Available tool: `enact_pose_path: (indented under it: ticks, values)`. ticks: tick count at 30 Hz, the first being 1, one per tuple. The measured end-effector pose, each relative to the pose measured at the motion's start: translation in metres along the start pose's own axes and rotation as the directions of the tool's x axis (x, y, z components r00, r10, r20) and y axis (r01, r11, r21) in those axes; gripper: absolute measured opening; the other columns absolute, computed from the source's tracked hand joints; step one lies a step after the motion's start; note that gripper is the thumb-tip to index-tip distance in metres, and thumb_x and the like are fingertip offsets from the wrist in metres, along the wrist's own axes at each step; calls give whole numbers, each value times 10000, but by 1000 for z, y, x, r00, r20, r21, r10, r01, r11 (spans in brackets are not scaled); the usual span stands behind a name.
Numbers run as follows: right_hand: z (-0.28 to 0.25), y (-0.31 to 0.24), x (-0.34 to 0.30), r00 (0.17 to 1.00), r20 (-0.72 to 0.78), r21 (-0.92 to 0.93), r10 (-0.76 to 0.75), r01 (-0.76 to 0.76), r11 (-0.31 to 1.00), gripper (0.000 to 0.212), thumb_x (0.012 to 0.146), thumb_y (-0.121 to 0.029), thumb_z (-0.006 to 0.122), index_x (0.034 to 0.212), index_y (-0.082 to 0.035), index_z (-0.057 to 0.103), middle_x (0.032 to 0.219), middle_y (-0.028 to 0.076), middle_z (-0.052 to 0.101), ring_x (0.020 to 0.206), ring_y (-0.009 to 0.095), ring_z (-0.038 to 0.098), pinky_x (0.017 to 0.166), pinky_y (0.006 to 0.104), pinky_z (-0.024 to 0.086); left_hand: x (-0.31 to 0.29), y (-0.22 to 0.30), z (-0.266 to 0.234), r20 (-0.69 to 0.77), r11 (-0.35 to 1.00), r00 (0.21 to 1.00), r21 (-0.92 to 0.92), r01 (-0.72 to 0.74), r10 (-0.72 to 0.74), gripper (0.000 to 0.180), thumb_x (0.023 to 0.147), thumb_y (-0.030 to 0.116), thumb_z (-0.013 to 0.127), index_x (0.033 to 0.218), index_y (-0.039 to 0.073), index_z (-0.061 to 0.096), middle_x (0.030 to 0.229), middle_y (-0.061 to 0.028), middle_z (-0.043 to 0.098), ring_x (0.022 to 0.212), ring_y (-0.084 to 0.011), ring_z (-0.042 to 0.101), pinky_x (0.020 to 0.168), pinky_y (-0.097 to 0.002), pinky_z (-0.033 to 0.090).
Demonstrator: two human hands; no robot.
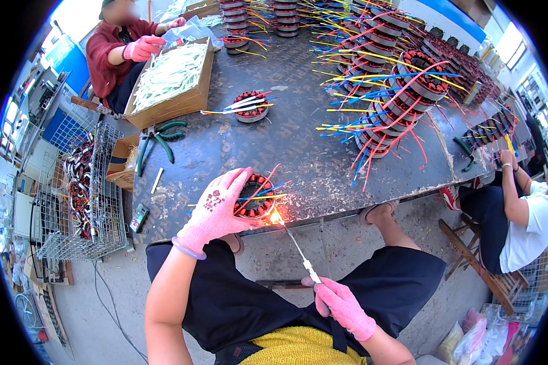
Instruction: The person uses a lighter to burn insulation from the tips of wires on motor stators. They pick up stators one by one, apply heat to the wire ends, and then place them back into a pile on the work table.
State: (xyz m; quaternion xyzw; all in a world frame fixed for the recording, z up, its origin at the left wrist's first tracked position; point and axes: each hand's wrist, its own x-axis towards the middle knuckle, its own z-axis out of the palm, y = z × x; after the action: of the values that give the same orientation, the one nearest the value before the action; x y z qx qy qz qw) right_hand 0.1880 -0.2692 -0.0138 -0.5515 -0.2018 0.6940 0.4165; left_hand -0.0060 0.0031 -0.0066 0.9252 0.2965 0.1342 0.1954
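Observation:
At the table's near edge, my left hand [214,210], in a pink glove, grips a round motor stator [256,205] with red windings and red, blue, yellow and black wires. My right hand [342,303], also gloved in pink, is closed on the handle of a thin rod tool [308,265] with a white collar. The tool's tip meets the stator's lower right rim, where a bright orange glow hides the contact point. Farther back lies another stator [251,108] with white sleeves over its wires.
Stacked stators [402,103] with splayed wires stand at right. Green-handled pliers [160,141] lie beside a carton [170,79] of white sleeves at far left. A lighter-sized box [139,218] sits near the left edge. A wire basket [82,201] stands left; co-workers [119,52] sit on both sides.

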Motion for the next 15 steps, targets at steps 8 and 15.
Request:
enact_pose_path:
  ticks: [8, 15]
  values:
    - [1, 0, -1, 1000, -5, 5, 3, -3, 1000, 399, 1059, -251, 456, 1332, 24, 553, 636, -54, 461, 568, 42, 379, 548, 203, 313, 0, -1, 1, -6, 1000, 1000, -1, -14, 14, 1049, 621, 429, 880, 1452, 8, 398, 1401, -197, 470, 1279, -388, 476, 1082, -446, 383]
    - [3, -3, 0, 1000, -9, -24, 2, -2, 1000, 398, 1057, -252, 458, 1325, 25, 556, 634, -53, 462, 568, 42, 377, 548, 203, 311, 0, 0, 1, -7, 1000, 1000, -8, -8, 8, 1045, 620, 423, 883, 1450, 11, 402, 1402, -196, 471, 1279, -386, 476, 1082, -445, 385]
